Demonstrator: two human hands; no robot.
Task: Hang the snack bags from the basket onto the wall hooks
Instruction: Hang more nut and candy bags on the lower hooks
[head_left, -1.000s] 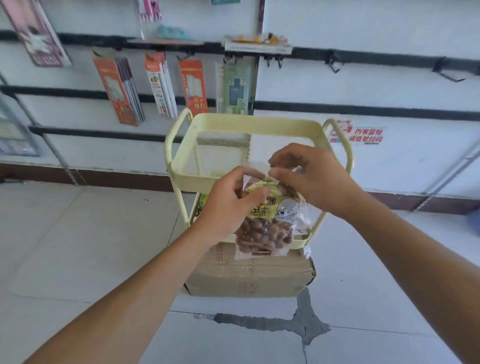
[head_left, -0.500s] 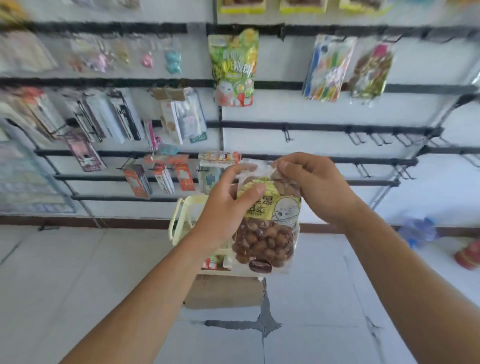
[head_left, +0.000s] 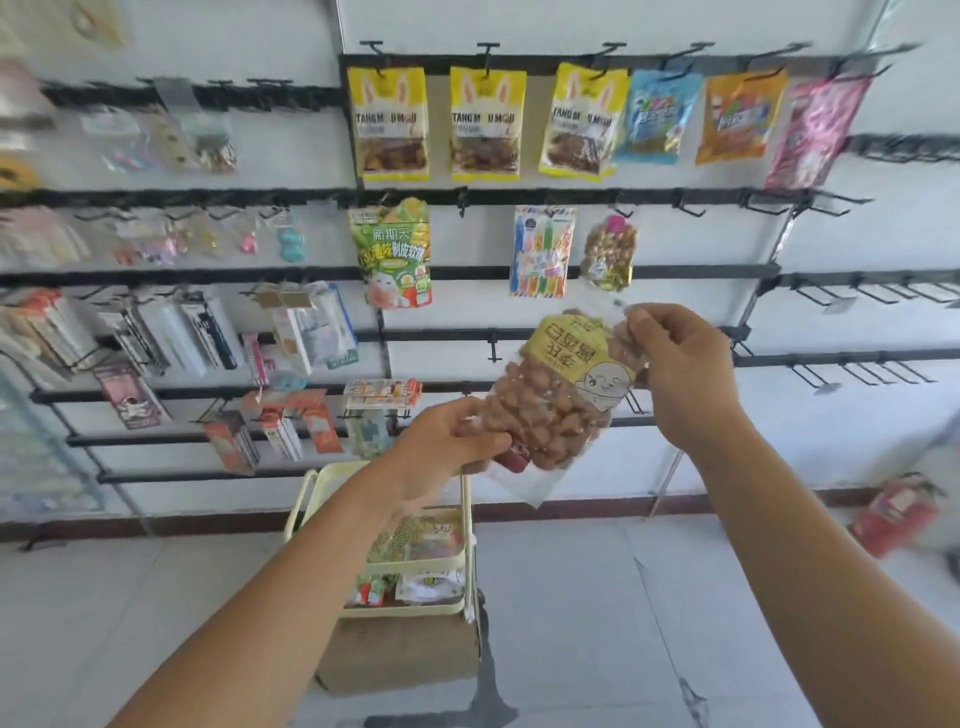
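A clear bag of brown nuts with a yellow label (head_left: 558, 395) is held up tilted in front of the wall racks. My right hand (head_left: 675, 364) pinches its top right corner. My left hand (head_left: 452, 441) grips its lower left end. Below stands the pale yellow wire basket (head_left: 306, 499) with several more snack packs inside. Black wall hooks (head_left: 685, 205) run along the rails; some are bare, among them one (head_left: 492, 348) left of the bag. Others carry snack bags, such as a small nut bag (head_left: 609, 252) just above the one I hold.
The basket sits on a cardboard box (head_left: 400, 654) on the cracked tiled floor. Yellow snack bags (head_left: 485, 122) fill the top rail. The left racks (head_left: 171, 338) carry boxed and carded goods. A red object (head_left: 898, 512) lies by the wall at the right.
The bag has come up from over the basket to rack height and tipped sideways. My left hand slid from its top to its bottom end. The view has swung up the wall.
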